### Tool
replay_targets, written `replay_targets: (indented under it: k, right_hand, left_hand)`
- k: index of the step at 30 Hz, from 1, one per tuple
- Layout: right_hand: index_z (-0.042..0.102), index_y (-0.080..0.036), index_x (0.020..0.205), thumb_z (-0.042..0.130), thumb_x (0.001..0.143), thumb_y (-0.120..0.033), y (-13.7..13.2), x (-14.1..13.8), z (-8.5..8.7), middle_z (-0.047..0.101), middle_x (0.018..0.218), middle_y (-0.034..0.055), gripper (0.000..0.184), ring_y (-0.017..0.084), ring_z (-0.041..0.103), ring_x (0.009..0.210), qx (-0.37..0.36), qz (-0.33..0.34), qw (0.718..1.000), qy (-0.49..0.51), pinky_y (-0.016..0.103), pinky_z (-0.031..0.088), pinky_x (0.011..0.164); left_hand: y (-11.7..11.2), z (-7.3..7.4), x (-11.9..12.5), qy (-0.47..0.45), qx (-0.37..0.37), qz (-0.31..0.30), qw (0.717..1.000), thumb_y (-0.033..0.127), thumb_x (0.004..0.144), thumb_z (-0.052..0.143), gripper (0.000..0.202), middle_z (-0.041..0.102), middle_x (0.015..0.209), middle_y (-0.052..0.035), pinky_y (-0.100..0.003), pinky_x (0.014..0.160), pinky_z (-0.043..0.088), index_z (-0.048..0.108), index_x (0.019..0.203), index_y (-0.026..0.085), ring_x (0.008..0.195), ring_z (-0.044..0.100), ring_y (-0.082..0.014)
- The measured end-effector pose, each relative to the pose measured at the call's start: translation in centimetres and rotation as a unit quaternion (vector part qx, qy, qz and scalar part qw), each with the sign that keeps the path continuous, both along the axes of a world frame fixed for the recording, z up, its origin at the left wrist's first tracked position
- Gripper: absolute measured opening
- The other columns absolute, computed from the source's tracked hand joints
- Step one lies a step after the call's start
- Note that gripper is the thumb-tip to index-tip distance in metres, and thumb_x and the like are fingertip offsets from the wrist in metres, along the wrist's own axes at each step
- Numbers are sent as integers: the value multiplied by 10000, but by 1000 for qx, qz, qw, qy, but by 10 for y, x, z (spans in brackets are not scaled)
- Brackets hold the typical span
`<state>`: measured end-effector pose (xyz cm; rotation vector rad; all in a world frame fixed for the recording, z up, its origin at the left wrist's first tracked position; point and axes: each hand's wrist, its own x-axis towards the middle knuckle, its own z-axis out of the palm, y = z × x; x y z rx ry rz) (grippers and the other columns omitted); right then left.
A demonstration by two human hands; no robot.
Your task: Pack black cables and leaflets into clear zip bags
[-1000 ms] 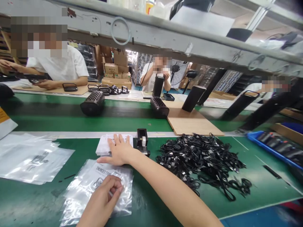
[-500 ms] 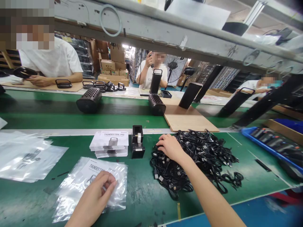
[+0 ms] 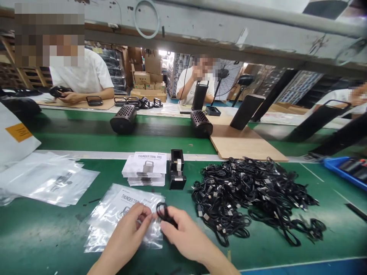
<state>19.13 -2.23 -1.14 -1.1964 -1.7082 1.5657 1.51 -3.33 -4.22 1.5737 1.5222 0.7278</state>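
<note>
In the head view, my left hand (image 3: 130, 227) is closed in a pinch at the right side of the top clear plastic bag (image 3: 114, 200). Inside that bag shows a printed leaflet marked THUNDER TRAIL, and more bags lie beneath it. A coiled black cable (image 3: 162, 211) is held between the thumb and fingers of my right hand (image 3: 186, 233), right beside the left fingertips and over the bag's edge. To the right spreads a heap of black USB cables (image 3: 241, 191). Behind the bags sits a stack of printed leaflets (image 3: 145, 168).
A black tape dispenser (image 3: 177, 170) stands beside the leaflets. More plastic bags (image 3: 65, 177) lie at left. Across the green belt (image 3: 160, 133) are black perforated speaker-like housings (image 3: 124, 119) and a wooden board (image 3: 246, 143). A blue tray (image 3: 348, 172) is at right; co-workers sit opposite.
My right hand has left the cable heap and come left to the bag with one coiled cable in it. My left hand still pinches at the bag. The view has shifted right.
</note>
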Motion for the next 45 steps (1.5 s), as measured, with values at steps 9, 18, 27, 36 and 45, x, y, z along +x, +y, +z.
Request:
replay_targets:
  k: [9,18,27,36,45]
  right_hand:
    - [584,-185,898,426,804,-250,4,-7,5,644,824,57,195,180,577,733,136,73,965,-212,229,374,599]
    - [639,-171,808,455,754,-206,10,-22,-1,506,463,-40,195,85,438,343,-10,26,996,-84,169,300,357]
    - [486,-230,1200,334,874,-295,6,-13,37,444,458,-83,365,62,388,284,-2,137,990,-45,155,294,327]
    - [678,-204,740,567,799,-232,25,-17,93,641,639,-46,128,87,536,567,266,169,940,-128,170,367,552]
    - [681,-225,733,619,764,-282,30,-6,146,668,675,-45,90,105,586,596,335,280,878,-196,183,382,565]
  left_hand:
    - [-13,7,0,-29,40,33,998,402,832,417,226,485,1031,-55,-316,803,426,536,756,226,1003,478,-218]
    - [-24,26,12,-20,93,79,992,414,813,434,226,478,1074,-69,-349,770,418,532,708,240,1107,419,-274]
    - [-24,44,12,-31,130,85,987,367,816,452,190,490,1061,-78,-327,716,397,538,712,234,1134,377,-267]
    - [-6,60,-12,-140,152,97,974,543,778,470,351,396,1293,-71,-412,1015,241,492,970,250,1259,288,-252]
    - [1,46,-14,-404,-82,-83,907,510,528,745,738,585,985,-46,-351,826,430,460,1160,255,914,558,-222]
